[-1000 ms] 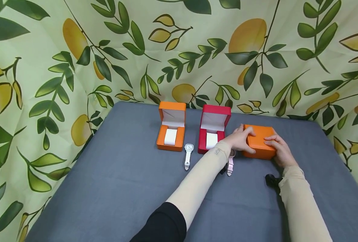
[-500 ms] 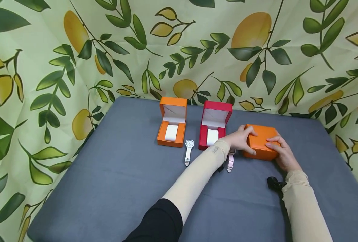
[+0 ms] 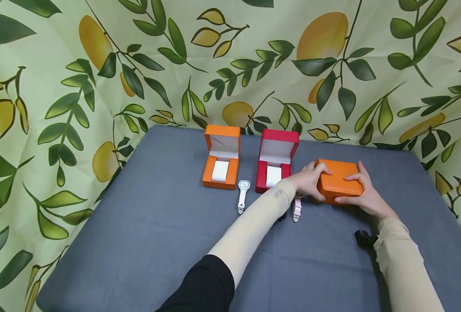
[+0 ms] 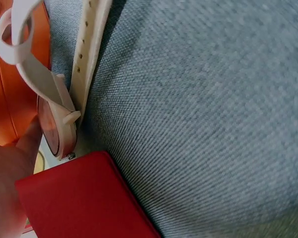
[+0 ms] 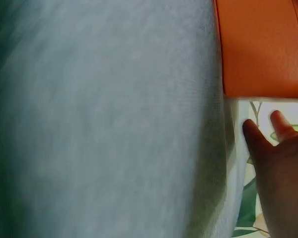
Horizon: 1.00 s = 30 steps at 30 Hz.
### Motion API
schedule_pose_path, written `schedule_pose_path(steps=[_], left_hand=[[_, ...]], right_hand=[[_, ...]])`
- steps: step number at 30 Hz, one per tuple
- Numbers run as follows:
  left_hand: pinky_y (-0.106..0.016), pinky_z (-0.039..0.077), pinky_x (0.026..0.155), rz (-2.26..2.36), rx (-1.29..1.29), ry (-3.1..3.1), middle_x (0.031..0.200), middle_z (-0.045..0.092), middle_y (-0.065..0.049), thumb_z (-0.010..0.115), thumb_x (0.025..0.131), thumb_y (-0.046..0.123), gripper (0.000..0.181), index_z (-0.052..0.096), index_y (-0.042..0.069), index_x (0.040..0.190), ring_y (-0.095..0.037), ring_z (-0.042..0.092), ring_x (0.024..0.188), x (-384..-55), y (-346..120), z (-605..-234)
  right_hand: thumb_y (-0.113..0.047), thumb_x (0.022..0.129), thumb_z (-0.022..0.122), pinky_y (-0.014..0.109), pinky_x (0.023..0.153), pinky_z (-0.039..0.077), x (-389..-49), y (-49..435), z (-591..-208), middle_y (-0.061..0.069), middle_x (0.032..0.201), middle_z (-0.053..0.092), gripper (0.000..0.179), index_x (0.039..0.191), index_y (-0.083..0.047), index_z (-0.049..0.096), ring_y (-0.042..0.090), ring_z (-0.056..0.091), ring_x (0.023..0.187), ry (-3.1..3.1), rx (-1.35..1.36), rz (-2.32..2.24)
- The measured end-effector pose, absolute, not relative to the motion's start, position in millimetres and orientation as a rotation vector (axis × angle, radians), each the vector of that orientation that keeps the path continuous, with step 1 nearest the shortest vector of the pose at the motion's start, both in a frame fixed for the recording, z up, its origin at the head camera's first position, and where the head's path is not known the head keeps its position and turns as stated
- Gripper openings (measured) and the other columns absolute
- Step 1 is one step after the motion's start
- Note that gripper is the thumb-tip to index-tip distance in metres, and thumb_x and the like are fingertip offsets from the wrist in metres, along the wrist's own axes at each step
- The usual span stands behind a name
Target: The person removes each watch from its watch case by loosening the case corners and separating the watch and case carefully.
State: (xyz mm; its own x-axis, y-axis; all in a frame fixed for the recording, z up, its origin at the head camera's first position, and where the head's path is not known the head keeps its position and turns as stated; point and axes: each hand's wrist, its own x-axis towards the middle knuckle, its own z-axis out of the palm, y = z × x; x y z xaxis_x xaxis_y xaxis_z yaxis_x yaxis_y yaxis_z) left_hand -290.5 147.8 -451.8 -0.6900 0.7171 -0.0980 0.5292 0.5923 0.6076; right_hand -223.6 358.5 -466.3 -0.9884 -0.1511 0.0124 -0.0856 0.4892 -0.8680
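Note:
An orange watch box point(image 3: 341, 175) with its lid down sits at the right of the table. My left hand point(image 3: 307, 181) grips its left end between thumb and fingers. At its right end, my right hand point(image 3: 371, 197) is spread, with thumb and index finger over the front and top; the right wrist view shows its other fingers apart from the box side. Beside my left wrist lies a pink-strapped watch point(image 3: 297, 209), partly hidden in the head view; its strap and case point(image 4: 64, 124) show up close in the left wrist view.
A red watch box point(image 3: 278, 151) and another orange watch box point(image 3: 222, 156) stand with lids up, each holding a white cushion. A white watch point(image 3: 243, 195) lies between them, nearer the front. Behind the grey-blue table point(image 3: 156, 225) hangs a leaf-patterned cloth point(image 3: 215, 52).
My right hand has moved slightly right and its fingers have spread off the box's right end. My left hand keeps its hold on the box's left end.

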Motion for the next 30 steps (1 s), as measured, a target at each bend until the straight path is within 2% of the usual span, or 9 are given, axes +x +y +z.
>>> schedule_pose_path(steps=[9, 13, 15, 18, 20, 22, 26, 29, 30], left_hand=[[-0.014, 0.035, 0.087, 0.76, 0.969, 2.484, 0.13, 0.035, -0.002, 0.08, 0.069, 0.032, 0.077, 0.031, 0.03, 0.129, -0.009, 0.038, 0.111, -289, 148, -446], [-0.014, 0.035, 0.087, 0.755, 0.97, 2.484, 0.13, 0.035, -0.002, 0.08, 0.069, 0.032, 0.078, 0.031, 0.031, 0.13, -0.009, 0.037, 0.112, -290, 147, -447], [-0.015, 0.036, 0.088, 0.762, 0.961, 2.481, 0.132, 0.034, -0.002, 0.08, 0.069, 0.032, 0.079, 0.031, 0.031, 0.129, -0.009, 0.036, 0.113, -291, 147, -449], [-0.016, 0.036, 0.091, 0.772, 0.959, 2.476, 0.133, 0.032, -0.002, 0.081, 0.068, 0.031, 0.08, 0.03, 0.031, 0.13, -0.01, 0.036, 0.115, -291, 146, -451], [-0.016, 0.036, 0.091, 0.768, 0.968, 2.48, 0.133, 0.031, -0.002, 0.08, 0.068, 0.032, 0.08, 0.029, 0.031, 0.13, -0.01, 0.035, 0.115, -291, 146, -452], [-0.016, 0.035, 0.091, 0.764, 0.98, 2.483, 0.131, 0.031, -0.002, 0.08, 0.069, 0.032, 0.082, 0.026, 0.032, 0.13, -0.011, 0.035, 0.115, -291, 146, -452], [-0.017, 0.035, 0.092, 0.747, 0.981, 2.487, 0.13, 0.03, -0.003, 0.079, 0.07, 0.034, 0.088, 0.019, 0.034, 0.133, -0.012, 0.034, 0.115, -291, 147, -449], [-0.018, 0.035, 0.095, 0.721, 0.973, 2.499, 0.133, 0.029, -0.003, 0.079, 0.07, 0.037, 0.095, 0.012, 0.034, 0.137, -0.012, 0.033, 0.118, -291, 147, -448], [-0.018, 0.034, 0.097, 0.709, 0.974, 2.507, 0.134, 0.028, -0.004, 0.079, 0.069, 0.038, 0.098, 0.01, 0.033, 0.139, -0.012, 0.033, 0.119, -290, 147, -448]], right_hand=[[0.004, 0.073, 0.071, 0.054, 0.114, -0.008, -229, 357, -464, -0.013, 0.155, -0.02, 0.041, 0.101, -0.018, 0.051, 0.036, -0.018, 0.142, 2.479, -0.214, -1.751], [0.005, 0.072, 0.069, 0.026, 0.113, 0.008, -230, 358, -466, -0.01, 0.157, -0.013, 0.042, 0.102, -0.019, 0.051, 0.032, -0.007, 0.143, 2.482, -0.252, -1.751], [0.004, 0.073, 0.069, 0.021, 0.106, 0.015, -231, 358, -468, -0.011, 0.157, -0.008, 0.044, 0.105, -0.019, 0.051, 0.03, 0.0, 0.142, 2.497, -0.256, -1.728], [0.002, 0.072, 0.07, 0.031, 0.112, 0.013, -231, 359, -470, -0.01, 0.157, -0.004, 0.05, 0.112, -0.02, 0.05, 0.032, 0.004, 0.138, 2.535, -0.24, -1.693], [-0.001, 0.071, 0.072, 0.049, 0.115, 0.0, -233, 360, -470, -0.009, 0.158, -0.002, 0.052, 0.114, -0.021, 0.05, 0.037, 0.003, 0.139, 2.586, -0.23, -1.655], [-0.002, 0.07, 0.073, 0.058, 0.112, -0.007, -234, 361, -470, -0.006, 0.158, 0.0, 0.054, 0.115, -0.021, 0.05, 0.041, 0.003, 0.138, 2.632, -0.22, -1.627], [-0.006, 0.072, 0.071, 0.036, 0.112, 0.011, -237, 362, -466, -0.003, 0.158, 0.007, 0.057, 0.122, -0.023, 0.05, 0.03, 0.013, 0.137, 2.684, -0.189, -1.585], [-0.007, 0.077, 0.065, 0.018, 0.096, 0.026, -238, 363, -463, -0.006, 0.157, 0.013, 0.055, 0.127, -0.023, 0.049, 0.015, 0.022, 0.132, 2.639, -0.146, -1.633], [-0.011, 0.082, 0.062, 0.013, 0.092, 0.027, -239, 363, -462, -0.011, 0.153, 0.023, 0.044, 0.123, -0.024, 0.055, 0.008, 0.028, 0.129, 2.651, -0.066, -1.668]])
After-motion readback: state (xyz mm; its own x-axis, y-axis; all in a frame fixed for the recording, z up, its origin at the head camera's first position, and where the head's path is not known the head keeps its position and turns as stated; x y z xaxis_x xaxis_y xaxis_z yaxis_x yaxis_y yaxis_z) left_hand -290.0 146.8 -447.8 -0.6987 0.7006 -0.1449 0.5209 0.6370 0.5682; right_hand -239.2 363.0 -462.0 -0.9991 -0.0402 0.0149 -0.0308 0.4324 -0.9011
